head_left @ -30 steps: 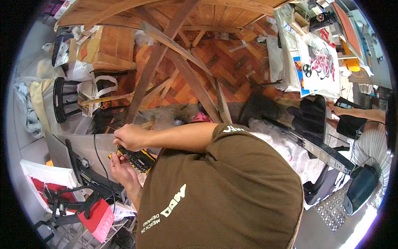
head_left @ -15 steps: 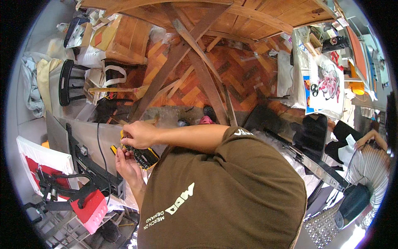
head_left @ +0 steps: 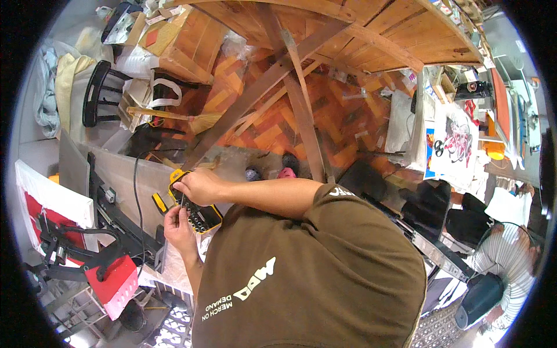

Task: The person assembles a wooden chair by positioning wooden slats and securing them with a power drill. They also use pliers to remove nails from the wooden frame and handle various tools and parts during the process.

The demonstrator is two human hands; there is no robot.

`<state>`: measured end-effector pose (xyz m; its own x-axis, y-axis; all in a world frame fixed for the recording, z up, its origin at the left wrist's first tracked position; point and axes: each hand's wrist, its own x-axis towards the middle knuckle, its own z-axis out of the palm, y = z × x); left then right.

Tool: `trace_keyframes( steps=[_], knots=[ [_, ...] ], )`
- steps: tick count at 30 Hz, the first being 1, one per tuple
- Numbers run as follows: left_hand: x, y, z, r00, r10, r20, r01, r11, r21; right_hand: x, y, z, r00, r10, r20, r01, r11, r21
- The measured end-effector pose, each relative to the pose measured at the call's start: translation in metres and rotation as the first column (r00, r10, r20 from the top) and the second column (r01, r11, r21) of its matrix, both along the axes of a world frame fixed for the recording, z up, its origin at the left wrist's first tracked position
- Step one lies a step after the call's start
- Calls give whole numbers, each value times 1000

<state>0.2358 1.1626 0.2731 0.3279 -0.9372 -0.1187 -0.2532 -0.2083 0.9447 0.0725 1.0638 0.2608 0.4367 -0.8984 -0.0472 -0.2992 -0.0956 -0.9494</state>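
Note:
My right hand (head_left: 202,187) reaches across from the right, its fingers closed round the upper end of a thin metal shaft (head_left: 183,200). At the shaft's lower end, the thumb and fingers of my left hand (head_left: 180,231) are pinched together. Beneath and beside both hands lies a black-and-yellow bit and socket case (head_left: 199,220), with several small metal sockets in rows. My right hand covers part of the case. A separate black-and-yellow piece (head_left: 159,204) lies just left of it. The shaft's tip and exact kind are too small to make out.
The case lies by a pale work surface (head_left: 154,178) crossed by a black cable (head_left: 135,194). Left stand a black metal arm (head_left: 110,255) and a red block (head_left: 118,277). Ahead are crossed wooden table legs (head_left: 243,104); a black chair (head_left: 96,95) stands far left.
The view has shifted slightly. My right hand has moved a little right, uncovering more of the case's yellow end, and the shaft between my hands shows more clearly. Both hands remain closed.

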Motion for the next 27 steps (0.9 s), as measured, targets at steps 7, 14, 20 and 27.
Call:
trace_keyframes(
  steps=[7, 14, 20, 27],
  knots=[
    [1, 2, 5, 989, 23, -145, -18, 999, 38, 2, 5, 4, 944, 179, -278, -194, 981, -28],
    [-7, -1, 7, 994, -16, -103, 28, 993, 113, -4, 11, 10, 966, 61, -250, -50, 998, 50],
    [-16, 14, 3, 981, 135, -137, -143, 988, -50, 7, 16, 15, 950, 124, -287, -119, 992, 34],
    [-12, 17, 7, 994, 84, 67, -89, 993, 71, 16, 17, 12, 938, 150, -313, -159, 987, -3]
  ],
)
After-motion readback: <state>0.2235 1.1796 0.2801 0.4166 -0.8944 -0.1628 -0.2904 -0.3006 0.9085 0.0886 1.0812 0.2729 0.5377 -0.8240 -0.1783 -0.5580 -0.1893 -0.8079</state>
